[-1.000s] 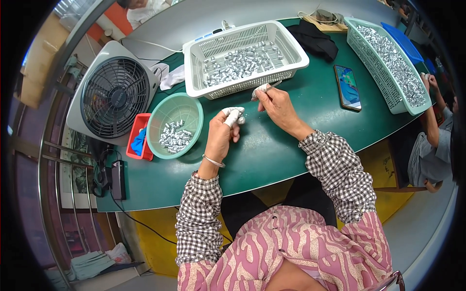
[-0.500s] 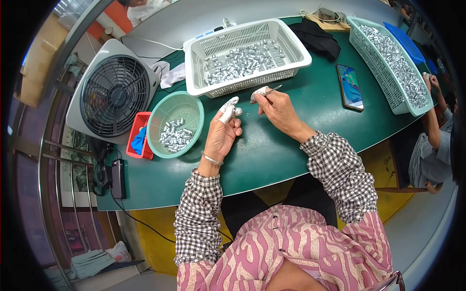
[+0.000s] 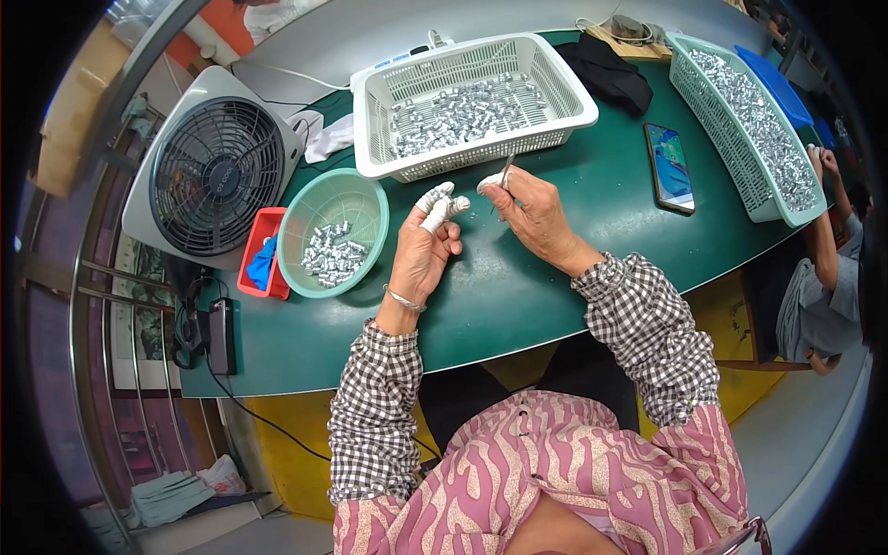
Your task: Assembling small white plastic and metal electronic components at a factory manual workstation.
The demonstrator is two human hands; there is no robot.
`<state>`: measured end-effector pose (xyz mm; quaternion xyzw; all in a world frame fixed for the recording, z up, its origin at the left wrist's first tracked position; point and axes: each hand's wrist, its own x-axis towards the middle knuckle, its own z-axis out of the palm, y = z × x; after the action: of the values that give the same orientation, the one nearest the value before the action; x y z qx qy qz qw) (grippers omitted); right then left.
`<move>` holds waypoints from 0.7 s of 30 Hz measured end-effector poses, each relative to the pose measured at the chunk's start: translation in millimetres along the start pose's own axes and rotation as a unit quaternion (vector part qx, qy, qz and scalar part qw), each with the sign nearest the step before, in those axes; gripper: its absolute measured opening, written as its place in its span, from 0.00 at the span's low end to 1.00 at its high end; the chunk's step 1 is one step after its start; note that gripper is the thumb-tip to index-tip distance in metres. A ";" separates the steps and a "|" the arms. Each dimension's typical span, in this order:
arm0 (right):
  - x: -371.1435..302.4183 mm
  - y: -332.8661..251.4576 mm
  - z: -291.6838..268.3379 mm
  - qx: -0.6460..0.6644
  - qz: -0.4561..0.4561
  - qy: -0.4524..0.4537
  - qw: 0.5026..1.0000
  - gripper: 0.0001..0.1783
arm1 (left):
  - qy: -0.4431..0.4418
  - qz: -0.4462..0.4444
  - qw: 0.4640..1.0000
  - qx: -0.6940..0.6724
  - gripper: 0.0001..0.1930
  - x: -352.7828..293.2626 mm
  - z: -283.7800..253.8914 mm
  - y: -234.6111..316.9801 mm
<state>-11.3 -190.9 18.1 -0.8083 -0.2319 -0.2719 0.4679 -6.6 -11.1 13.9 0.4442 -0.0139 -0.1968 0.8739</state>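
Note:
My left hand (image 3: 421,245) is raised above the green table, its thumb and index finger wrapped in white and pinched together. A small silver metal part seems to sit between those fingertips, mostly hidden by the wraps. To the right, my right hand (image 3: 536,217) is closed round a slim grey metal tool (image 3: 508,168), held steeply with one end showing above the fingers. White wrap covers a fingertip of this hand too. Left of my left hand stands a round green strainer basket (image 3: 379,217) with silver metal parts (image 3: 333,256) in it. The hands are apart.
Behind the hands is a white rectangular basket (image 3: 368,129) with many silver parts. A phone (image 3: 670,168) lies to the right, beside a long pale green basket (image 3: 731,143). A fan (image 3: 222,171) and red box (image 3: 265,250) stand left. Another person's arm (image 3: 823,245) shows far right.
The tool in my right hand has swung from a slant toward the right to a steep angle. My left thumb and finger have shifted slightly, and the silver part shows less.

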 end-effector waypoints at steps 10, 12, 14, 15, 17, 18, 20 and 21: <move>1.6 -8.5 4.2 0.165 -0.003 -0.014 0.986 0.08 | 0.001 -0.003 1.000 0.018 0.14 2.3 -6.5 -4.7; 0.8 -8.3 5.7 0.199 0.023 -0.030 0.979 0.08 | -0.008 -0.008 1.000 0.022 0.14 1.8 -5.1 -4.6; 1.1 -8.7 5.2 0.203 0.027 -0.037 0.978 0.08 | -0.005 -0.008 1.000 0.021 0.14 1.6 -4.7 -4.3; 1.4 -9.0 4.5 0.208 0.031 -0.042 0.977 0.08 | -0.003 -0.008 1.000 0.021 0.14 1.4 -4.5 -4.1; 1.3 -8.4 5.0 0.212 0.035 -0.049 0.975 0.08 | -0.001 -0.008 1.000 0.020 0.14 0.6 -3.9 -3.7; 0.9 -7.4 5.8 0.217 0.033 -0.050 0.974 0.08 | -0.004 -0.009 1.000 0.019 0.14 0.2 -3.1 -3.6; 0.2 -6.1 7.1 0.226 0.030 -0.052 0.972 0.08 | -0.011 -0.010 1.000 0.018 0.13 -0.6 -2.1 -3.3; 0.2 -6.3 7.0 0.226 0.030 -0.052 0.972 0.08 | -0.011 -0.010 1.000 0.018 0.13 -1.0 -2.0 -3.0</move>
<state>-13.6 -181.9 19.3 -0.7015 -0.2866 -0.1558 0.6337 -8.1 -10.8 10.4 0.4576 -0.0220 -0.2103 0.8636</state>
